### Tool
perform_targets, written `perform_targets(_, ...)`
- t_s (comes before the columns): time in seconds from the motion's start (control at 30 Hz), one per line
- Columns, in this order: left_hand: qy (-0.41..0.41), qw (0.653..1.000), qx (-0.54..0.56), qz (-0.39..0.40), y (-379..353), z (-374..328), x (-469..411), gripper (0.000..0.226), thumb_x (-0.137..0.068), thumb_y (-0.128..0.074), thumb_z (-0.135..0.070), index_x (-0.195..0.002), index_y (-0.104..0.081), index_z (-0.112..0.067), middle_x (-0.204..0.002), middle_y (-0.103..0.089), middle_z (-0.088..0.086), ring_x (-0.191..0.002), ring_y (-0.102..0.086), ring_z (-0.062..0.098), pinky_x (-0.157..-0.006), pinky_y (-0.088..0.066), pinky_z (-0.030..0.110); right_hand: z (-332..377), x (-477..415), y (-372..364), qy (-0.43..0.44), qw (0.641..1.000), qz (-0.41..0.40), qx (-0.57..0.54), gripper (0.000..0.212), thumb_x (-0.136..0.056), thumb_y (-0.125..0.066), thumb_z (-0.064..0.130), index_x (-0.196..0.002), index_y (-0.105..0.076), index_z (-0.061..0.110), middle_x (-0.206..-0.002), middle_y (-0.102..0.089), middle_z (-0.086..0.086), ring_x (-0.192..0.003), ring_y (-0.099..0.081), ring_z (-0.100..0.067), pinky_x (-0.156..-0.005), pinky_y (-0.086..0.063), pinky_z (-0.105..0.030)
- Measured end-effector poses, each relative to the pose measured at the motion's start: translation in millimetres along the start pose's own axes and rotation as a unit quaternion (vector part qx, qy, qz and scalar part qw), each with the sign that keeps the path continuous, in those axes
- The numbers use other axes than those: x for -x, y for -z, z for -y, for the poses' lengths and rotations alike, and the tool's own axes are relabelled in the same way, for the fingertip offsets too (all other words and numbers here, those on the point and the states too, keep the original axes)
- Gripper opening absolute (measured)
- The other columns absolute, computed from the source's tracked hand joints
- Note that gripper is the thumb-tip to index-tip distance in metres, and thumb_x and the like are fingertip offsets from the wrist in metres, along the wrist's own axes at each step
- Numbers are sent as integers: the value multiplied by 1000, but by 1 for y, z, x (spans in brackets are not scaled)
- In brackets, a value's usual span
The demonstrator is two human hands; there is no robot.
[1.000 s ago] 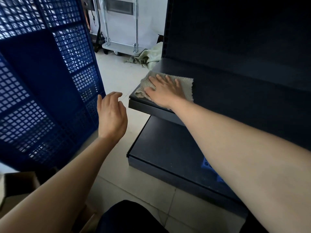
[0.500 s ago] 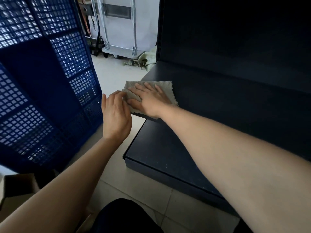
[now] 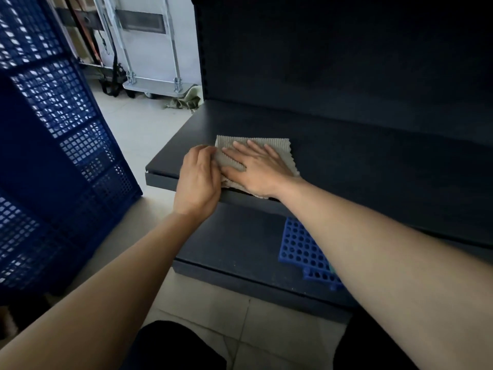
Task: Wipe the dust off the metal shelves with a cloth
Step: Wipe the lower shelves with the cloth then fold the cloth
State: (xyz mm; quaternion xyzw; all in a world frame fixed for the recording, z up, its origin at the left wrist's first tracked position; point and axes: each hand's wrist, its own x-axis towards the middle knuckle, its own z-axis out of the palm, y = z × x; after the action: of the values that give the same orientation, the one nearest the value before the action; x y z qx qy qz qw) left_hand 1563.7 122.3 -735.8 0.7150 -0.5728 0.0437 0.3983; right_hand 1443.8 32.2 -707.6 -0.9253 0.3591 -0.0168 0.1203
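Pressed cloth [image 3: 276,146] at front edge of shelf [image 3: 373,169], centre frame, right hand [image 3: 257,172] fingers straight. Gripped its left edge with left hand [image 3: 198,182].

This looks like a storeroom or the back of a shop — not a home. Dark metal shelves [image 3: 360,166] of the shop-display kind stand on a pale tiled floor [image 3: 213,303], with a tall dark back panel [image 3: 346,62] rising behind them. Large blue plastic lattice crates [image 3: 53,156] lean at the left, and a blue grid panel [image 3: 301,247] lies on the bottom shelf. A metal platform trolley [image 3: 157,85] is parked by the far wall — the sort used for moving stock.
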Motion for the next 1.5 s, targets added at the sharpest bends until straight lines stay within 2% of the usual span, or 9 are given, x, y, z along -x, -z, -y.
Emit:
perform_targets(0.37, -74, 991, 15, 110, -50, -81, -29, 30, -95, -37, -11, -120, -50, 1, -117, -52, 21, -107, -48, 35, -96, -35, 38, -114, 68, 23, -148, 989, -11, 20, 58, -97, -21, 62, -151, -10, 42, -161, -2, 13, -148, 1, -12, -118, 2, -36)
perform_targets(0.57, -81, 988, 3, 130, -63, -88, -29, 30, -95, -38, -13, -119, -51, 0, -115, -54, 20, -107, -48, 36, -98, -36, 41, -134, 82, 23, -184, 982, -30, 20, 59, -96, -22, 62, -151, -13, 41, -161, -3, 13, -148, -1, -12, -118, 1, -37)
perform_targets(0.67, -53, 991, 11, 126, -61, -86, -32, 30, -95, -38, -13, -118, -52, 0, -116, -53, 20, -108, -47, 36, -99, -35, 40, -128, 82, 30, -182, 977, -72, -87, 56, -94, -41, 57, -145, -38, 33, -156, -28, 6, -144, -23, -15, -118, -15, -35)
perform_targets(0.77, -62, 992, -2, 105, -63, -86, -33, 28, -94, -40, -12, -114, -54, 1, -111, -55, 22, -105, -48, 38, -101, -34, 43, -128, 92, 46, -201, 923, -206, -257, 30, -94, -56, 38, -112, -70, 18, -117, -68, 0, -111, -60, -17, -100, -45, -35)
perform_targets(0.9, -83, 993, 18, 85, -69, -111, -32, 37, -89, -41, -22, -116, -55, 0, -116, -55, 20, -111, -47, 37, -106, -30, 49, -150, 104, 62, -240, 894, -305, -223, 22, -95, -54, 20, -104, -72, 12, -106, -71, -2, -100, -64, -18, -91, -49, -28)
perform_targets(1.0, -158, 970, 21, 184, -88, -151, -32, 54, -89, -40, -46, -132, -45, -14, -142, -40, 10, -134, -30, 28, -116, -11, 42, -167, 112, 65, -268, 881, -327, -212, 20, -95, -55, 19, -104, -71, 11, -104, -71, -4, -97, -65, -19, -88, -49, -26)
perform_targets(1.1, -177, 928, -87, 317, -113, -175, -32, 65, -85, -32, -66, -143, -20, -37, -156, -9, -3, -143, -2, 25, -115, 5, 41, -176, 119, 64, -266, 881, -334, -204, 21, -95, -55, 18, -107, -71, 10, -106, -71, -6, -100, -65, -20, -92, -49, -30)
perform_targets(1.17, -157, 909, -147, 358, -120, -177, -35, 65, -83, -24, -71, -142, -13, -45, -156, -6, -8, -143, 1, 25, -113, 6, 42, -179, 121, 63, -264, 884, -330, -202, 24, -95, -55, 19, -112, -69, 10, -110, -70, -6, -102, -64, -20, -95, -48, -32)
perform_targets(1.5, -30, 914, -215, 344, -82, -119, -46, 68, -82, -19, -75, -142, -8, -46, -156, -3, -11, -143, -3, 26, -112, -4, 47, -188, 120, 55, -286, 916, -230, -161, 40, -97, -51, 30, -134, -53, 13, -129, -60, -6, -119, -56, -24, -99, -45, -34)
